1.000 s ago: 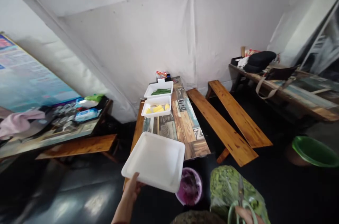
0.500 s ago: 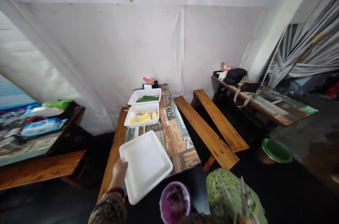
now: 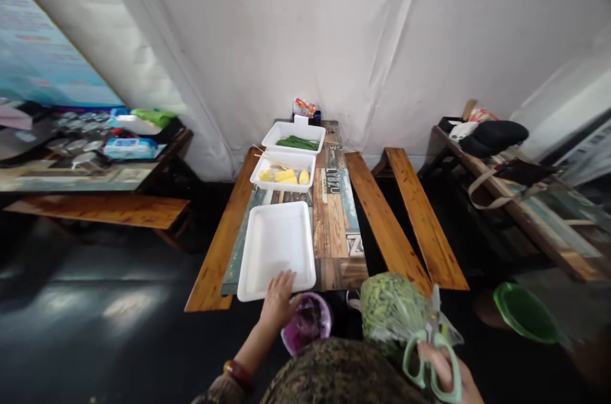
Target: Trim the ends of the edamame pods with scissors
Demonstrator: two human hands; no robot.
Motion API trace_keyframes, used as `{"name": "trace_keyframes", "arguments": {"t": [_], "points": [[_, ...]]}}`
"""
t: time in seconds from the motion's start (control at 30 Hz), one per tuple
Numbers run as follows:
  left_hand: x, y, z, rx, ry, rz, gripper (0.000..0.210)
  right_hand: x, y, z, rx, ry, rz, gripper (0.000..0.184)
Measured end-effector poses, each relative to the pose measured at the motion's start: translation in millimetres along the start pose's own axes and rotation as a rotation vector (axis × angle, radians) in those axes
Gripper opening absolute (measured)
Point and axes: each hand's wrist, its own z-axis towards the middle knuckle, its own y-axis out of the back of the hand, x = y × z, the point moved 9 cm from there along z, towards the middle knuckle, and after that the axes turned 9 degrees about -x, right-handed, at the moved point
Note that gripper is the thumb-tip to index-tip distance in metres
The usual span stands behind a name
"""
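An empty white plastic tray (image 3: 277,242) lies at the near end of the wood-patterned table (image 3: 329,219). My left hand (image 3: 279,302) rests on the tray's near rim, fingers stretched out and not gripping. My right hand (image 3: 446,369) is closed on the green handles of scissors (image 3: 433,321), blades pointing up and away. Beside the scissors is a clear plastic bag of green vegetables (image 3: 394,305); what bears it is hidden. Below the table's near edge stands a purple bucket (image 3: 312,321), partly behind my left hand.
Farther up the table, a white tub (image 3: 260,182) holds corn pieces and skewers; another white tub (image 3: 272,137) holds long green vegetables. Wooden benches (image 3: 391,219) flank the table. A green-lined bin (image 3: 525,312) stands on the floor at right. Side tables carry wipes (image 3: 130,148) and a bag (image 3: 496,137).
My left hand has set the held, tilted white tray flat on the table and loosened its grip. The scissors and more of my right hand have come into view. The camera has turned left and down.
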Motion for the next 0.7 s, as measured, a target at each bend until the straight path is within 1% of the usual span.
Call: {"name": "trace_keyframes", "arguments": {"t": [0.03, 0.1, 0.17, 0.23, 0.27, 0.33, 0.4, 0.47, 0.53, 0.57, 0.63, 0.7], "points": [[-12.1, -10.8, -5.0, 0.049, 0.013, 0.019, 0.048, 10.6, -10.1, 15.9, 0.049, 0.001, 0.005, 0.042], [-30.3, -23.0, -6.3, 0.088, 0.057, 0.062, 0.041, 35.9, -32.2, 48.7, 0.164, 0.029, 0.01, 0.043], [-40.3, -26.9, 0.0, 0.087, 0.119, 0.111, 0.03, 64.2, -55.6, 82.4, 0.315, 0.074, 0.008, 0.043], [-44.6, -28.2, 7.3, 0.095, 0.197, 0.165, 0.024, 94.7, -78.6, 116.5, 0.492, 0.14, 0.022, 0.042], [-46.1, -28.7, 10.1, 0.108, 0.24, 0.192, 0.023, 110.3, -89.6, 133.6, 0.578, 0.192, 0.017, 0.04], [-49.9, -28.0, 13.0, 0.131, 0.336, 0.249, 0.026, 141.0, -112.7, 164.5, 0.738, 0.368, -0.029, 0.034], [-54.5, -23.0, 11.9, 0.118, 0.464, 0.322, 0.031, 165.6, -135.9, 190.9, 0.821, 0.584, -0.088, 0.03], [-59.0, -12.9, 6.2, 0.045, 0.626, 0.389, 0.038, 179.9, -160.5, 207.4, 0.864, 0.777, -0.128, 0.024], [-63.3, -1.1, -4.0, -0.092, 0.788, 0.395, 0.044, 181.6, -184.2, 215.7, 0.917, 0.853, -0.117, 0.019], [-64.2, 3.6, -10.7, -0.174, 0.864, 0.355, 0.047, 179.3, -194.5, 217.5, 0.942, 0.867, -0.105, 0.017], [-59.9, 6.3, -30.1, -0.343, 1.052, 0.162, 0.053, 171.7, -210.6, 218.3, 0.981, 0.888, -0.084, 0.016], [-51.7, -3.9, -54.4, -0.492, 1.275, -0.13, 0.058, 163.5, -220.4, 218.0, 0.998, 0.912, -0.068, 0.016]]}}
